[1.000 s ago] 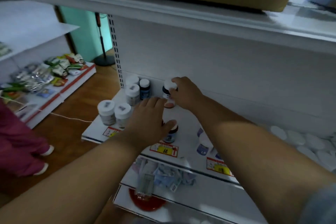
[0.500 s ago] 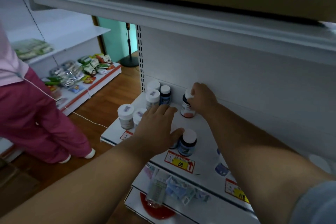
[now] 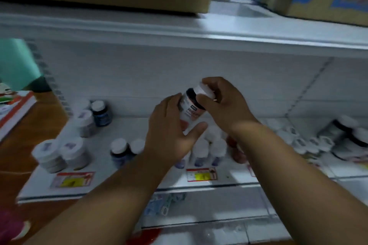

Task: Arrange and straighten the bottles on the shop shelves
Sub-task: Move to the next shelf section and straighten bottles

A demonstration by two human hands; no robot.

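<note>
Bottle held tilted above a crowded shelf

Bottle [image 3: 191,110], white-capped with a reddish label, sits tilted in the air, clear of the shelf [image 3: 139,127]; left hand [image 3: 171,135] is wrapped round its body, right hand [image 3: 223,103] pinches the cap. Set down carelessly, it could topple the small bottles [image 3: 207,151] packed just below; the shelf's front lip is near them. Open room lies toward the back wall, between the clusters.

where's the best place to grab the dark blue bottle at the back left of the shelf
Probably by its white cap, from above. The dark blue bottle stands upright against the shelf's back wall with a white-capped jar close against its front left, so its sides are crowded while the cap on top is open.
</note>
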